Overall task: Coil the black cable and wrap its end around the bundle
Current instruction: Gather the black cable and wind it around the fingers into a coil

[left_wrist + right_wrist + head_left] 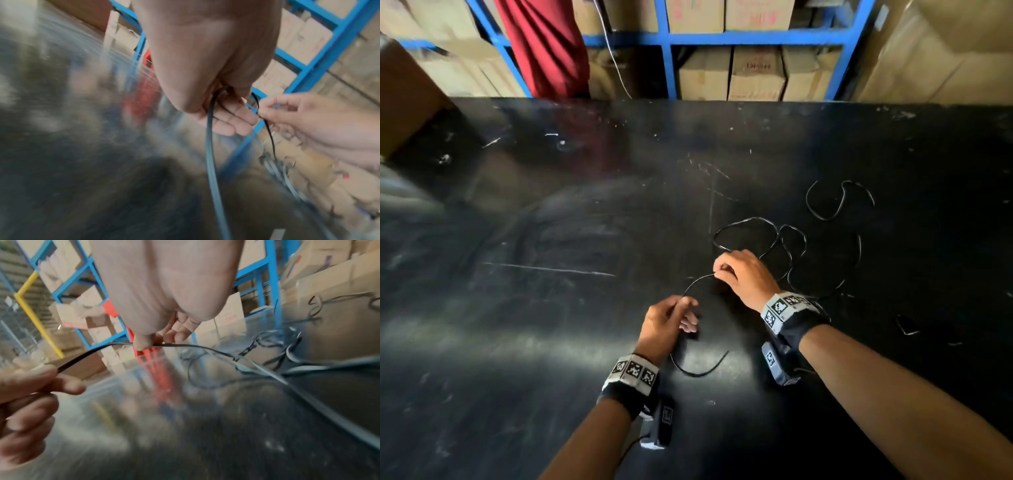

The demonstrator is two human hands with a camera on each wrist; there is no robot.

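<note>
A thin black cable (748, 222) lies in loose tangled loops on the black table (585, 222), right of centre. My left hand (674, 315) pinches the cable near its end; a short tail (700, 371) curves below it. My right hand (726, 270) pinches the same cable a little farther along, and an arc of cable (693, 284) spans between the two hands. In the left wrist view the cable (209, 146) runs out of my left hand (226, 104) toward my right hand (267, 112). The right wrist view shows the cable (185, 345) pinched by my right hand (144, 344).
More cable loops (839, 202) lie farther right on the table. A brown cardboard box (404, 102) stands at the table's far left corner. Behind the table are blue racks (667, 37) full of cartons and someone in red clothing (548, 44).
</note>
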